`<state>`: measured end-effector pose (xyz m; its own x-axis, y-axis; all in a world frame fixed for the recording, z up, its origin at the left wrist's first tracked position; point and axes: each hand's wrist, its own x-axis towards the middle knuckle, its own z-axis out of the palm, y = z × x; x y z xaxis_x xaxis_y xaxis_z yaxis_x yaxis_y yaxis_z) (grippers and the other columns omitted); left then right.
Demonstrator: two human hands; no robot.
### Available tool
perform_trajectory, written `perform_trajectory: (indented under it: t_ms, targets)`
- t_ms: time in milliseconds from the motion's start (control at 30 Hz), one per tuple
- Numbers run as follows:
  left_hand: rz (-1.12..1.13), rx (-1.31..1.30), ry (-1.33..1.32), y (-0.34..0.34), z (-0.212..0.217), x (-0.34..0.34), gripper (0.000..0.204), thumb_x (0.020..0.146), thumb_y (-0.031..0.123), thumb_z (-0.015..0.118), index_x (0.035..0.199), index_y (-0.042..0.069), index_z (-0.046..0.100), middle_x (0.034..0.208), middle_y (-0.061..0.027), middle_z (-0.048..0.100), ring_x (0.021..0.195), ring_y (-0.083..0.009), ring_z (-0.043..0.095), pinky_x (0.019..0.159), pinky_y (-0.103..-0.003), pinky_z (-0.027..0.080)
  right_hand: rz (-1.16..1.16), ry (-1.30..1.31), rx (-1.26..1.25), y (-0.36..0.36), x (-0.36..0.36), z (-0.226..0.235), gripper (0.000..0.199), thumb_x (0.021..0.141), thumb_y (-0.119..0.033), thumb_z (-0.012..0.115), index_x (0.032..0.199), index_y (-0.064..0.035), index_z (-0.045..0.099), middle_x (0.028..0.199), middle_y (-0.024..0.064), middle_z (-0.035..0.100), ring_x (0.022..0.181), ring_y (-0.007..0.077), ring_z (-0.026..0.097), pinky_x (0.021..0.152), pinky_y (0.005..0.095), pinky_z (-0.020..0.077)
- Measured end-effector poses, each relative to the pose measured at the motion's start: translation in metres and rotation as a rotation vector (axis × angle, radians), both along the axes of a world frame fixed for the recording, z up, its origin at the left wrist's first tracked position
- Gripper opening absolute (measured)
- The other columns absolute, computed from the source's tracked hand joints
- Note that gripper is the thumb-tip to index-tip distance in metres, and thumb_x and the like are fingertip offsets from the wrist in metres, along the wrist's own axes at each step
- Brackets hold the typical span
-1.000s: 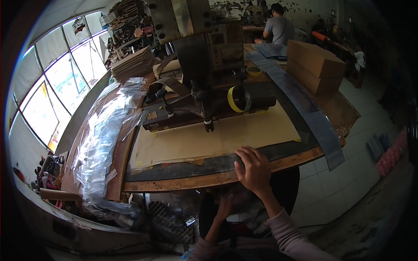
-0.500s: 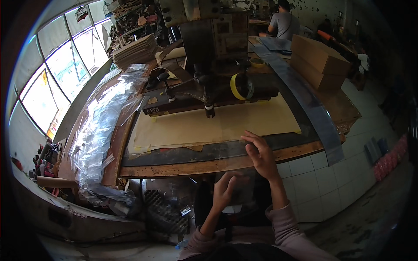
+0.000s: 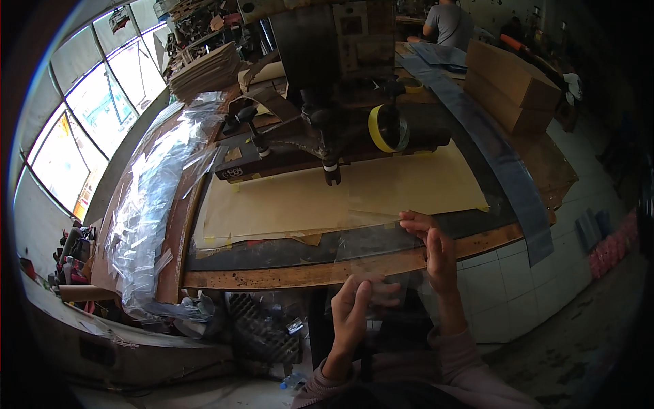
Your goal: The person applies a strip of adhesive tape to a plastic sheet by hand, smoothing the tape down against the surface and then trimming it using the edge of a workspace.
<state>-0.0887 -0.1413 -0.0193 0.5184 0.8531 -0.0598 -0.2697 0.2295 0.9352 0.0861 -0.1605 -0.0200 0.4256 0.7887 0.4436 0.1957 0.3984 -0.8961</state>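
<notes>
A clear plastic sheet (image 3: 375, 253) stretches between my two hands in front of the table's near edge, its outline faint. My left hand (image 3: 353, 308) is closed on its lower left part, thumb on top, with the fingers showing through the film. At the sheet's right side, my right hand (image 3: 437, 253) is closed on the edge with bent fingers. Beyond the sheet lies a flat tan board (image 3: 286, 211), taped along its edges on a dark mat (image 3: 272, 255). A dark press bar (image 3: 272, 167) with a metal bracket stands over the board.
A roll of yellow tape (image 3: 377, 129) hangs on the machine. Crumpled clear plastic strips (image 3: 146, 204) pile up on the left. A long bluish plastic strip (image 3: 504, 153) and a cardboard box (image 3: 507, 85) lie right. Another person (image 3: 449, 27) sits at the back.
Both hands have shifted, my right one rightward and slightly lower. The clear sheet now shows more plainly between them. The whole view has turned a little.
</notes>
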Motion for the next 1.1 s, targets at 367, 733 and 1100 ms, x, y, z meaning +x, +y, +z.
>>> perform_trajectory:
  t_ms: [367,733,1100]
  targets:
    - [0.138,-0.113,-0.102,0.017,-0.006,-0.012,0.026,0.099,0.024,0.045,0.104,0.001,0.058,0.085,-0.0155,0.070,0.060,-0.0142,0.067,0.047,-0.017,0.045,0.066,-0.217,-0.097,0.002,0.003,0.009,0.041,0.098,-0.039,0.045,0.109,-0.0041,0.065,0.121,0.0121,0.061,0.125,0.0271,0.048,0.103,0.0392,0.0378]
    - [0.180,-0.020,0.033,-0.006,0.023,-0.037,0.032,0.098,0.025,0.043,0.102,-0.004,0.056,0.080,-0.0190,0.069,0.060,-0.0183,0.067,0.051,-0.021,0.050,0.079,-0.087,-0.016,-0.001,-0.001,0.003,0.032,0.097,-0.031,0.051,0.106,-0.0026,0.065,0.107,0.0098,0.066,0.101,0.0196,0.063,0.088,0.0299,0.0478]
    - [-0.511,-0.221,-0.119,-0.032,-0.002,-0.046,0.033,0.095,0.020,0.050,0.119,-0.002,0.044,0.100,-0.0194,0.067,0.095,-0.0255,0.066,0.081,-0.033,0.053,-0.111,-0.644,-0.235,0.053,0.053,0.029,0.017,0.089,-0.017,0.062,0.098,-0.0036,0.066,0.094,0.0105,0.066,0.089,0.0242,0.064,0.077,0.0351,0.0492]
